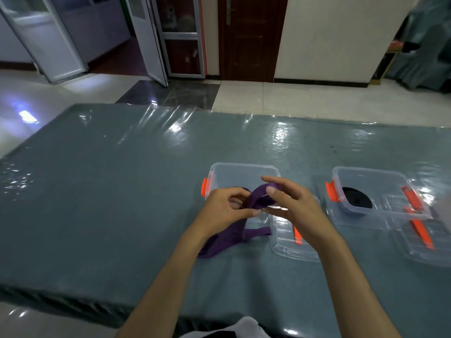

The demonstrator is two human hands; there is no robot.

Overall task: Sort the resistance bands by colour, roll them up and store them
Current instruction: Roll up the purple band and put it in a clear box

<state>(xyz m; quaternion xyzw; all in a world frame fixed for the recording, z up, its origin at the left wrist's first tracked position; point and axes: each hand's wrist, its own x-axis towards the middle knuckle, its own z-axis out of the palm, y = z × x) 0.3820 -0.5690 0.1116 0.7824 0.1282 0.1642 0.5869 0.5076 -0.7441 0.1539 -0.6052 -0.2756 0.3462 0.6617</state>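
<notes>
A purple resistance band [258,200] is held up between both hands in front of a clear plastic box [244,170] with orange clips. My left hand [225,206] pinches one end of the band with curled fingers. My right hand [290,203] grips the band's upper part between thumb and fingers. The band's loose tail [227,242] trails down onto the table below my left wrist. A second clear box [380,191] to the right holds a rolled black band [356,200].
Two clear lids with orange clips lie on the table, one [292,242] under my right wrist and one [429,242] at the right edge. The grey-green shiny table cover [109,191] stretches wide to the left. Tiled floor and doors lie beyond the far edge.
</notes>
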